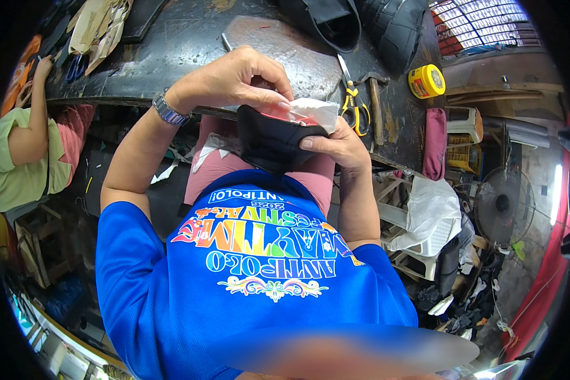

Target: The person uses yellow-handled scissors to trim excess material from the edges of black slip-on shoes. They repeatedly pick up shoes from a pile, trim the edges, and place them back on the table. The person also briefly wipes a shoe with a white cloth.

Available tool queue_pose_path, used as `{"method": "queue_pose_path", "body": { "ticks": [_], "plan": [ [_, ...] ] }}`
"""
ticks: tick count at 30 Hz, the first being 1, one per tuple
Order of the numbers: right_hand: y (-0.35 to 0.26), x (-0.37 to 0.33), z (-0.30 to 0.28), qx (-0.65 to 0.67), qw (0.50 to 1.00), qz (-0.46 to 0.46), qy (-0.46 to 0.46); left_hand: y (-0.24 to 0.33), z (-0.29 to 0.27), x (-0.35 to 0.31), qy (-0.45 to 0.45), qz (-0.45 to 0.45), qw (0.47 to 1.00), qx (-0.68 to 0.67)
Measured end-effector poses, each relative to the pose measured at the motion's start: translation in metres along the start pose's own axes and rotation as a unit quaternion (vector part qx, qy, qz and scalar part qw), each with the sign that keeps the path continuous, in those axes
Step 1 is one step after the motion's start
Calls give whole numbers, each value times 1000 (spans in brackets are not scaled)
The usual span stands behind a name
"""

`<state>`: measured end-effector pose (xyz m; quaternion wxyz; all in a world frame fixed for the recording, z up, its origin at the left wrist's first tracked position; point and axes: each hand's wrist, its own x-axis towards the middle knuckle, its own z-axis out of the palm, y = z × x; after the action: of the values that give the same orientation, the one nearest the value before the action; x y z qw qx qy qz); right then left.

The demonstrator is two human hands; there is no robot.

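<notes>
A curved black fabric piece (266,140) with a strip of red along its upper edge is held over my lap, at the table's near edge. White sheet material (316,113) stands up from its right end. My right hand (343,147) grips that right end, thumb on the black face and fingers behind, mostly hidden. Above the red edge, my left hand (253,81), with a watch on its wrist, is closed in a pinch of thumb and forefinger. Whatever lies between those fingertips is too small to make out.
Yellow-handled scissors (353,104) and a wooden stick (377,114) lie right on the dark table (190,38), near a yellow tub (426,81). Black items (326,22) sit at the far side. Another person (35,142) works at left. A fan (503,206) stands right.
</notes>
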<state>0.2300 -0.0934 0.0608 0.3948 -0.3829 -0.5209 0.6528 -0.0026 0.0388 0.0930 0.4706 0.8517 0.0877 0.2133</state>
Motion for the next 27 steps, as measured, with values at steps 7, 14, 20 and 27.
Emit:
{"method": "queue_pose_path", "body": {
  "ticks": [7,14,20,27],
  "plan": [
    [0,1,0,11,1000,17,5,1,3,3,20,32,998,53],
    [9,2,-2,-20,1000,3,-1,5,9,3,35,70,985,154],
    [9,4,-6,-23,1000,12,0,5,-1,8,77,153,923,343],
    [6,9,-3,4,997,2,72,9,-4,18,69,113,950,282]
  ]
}}
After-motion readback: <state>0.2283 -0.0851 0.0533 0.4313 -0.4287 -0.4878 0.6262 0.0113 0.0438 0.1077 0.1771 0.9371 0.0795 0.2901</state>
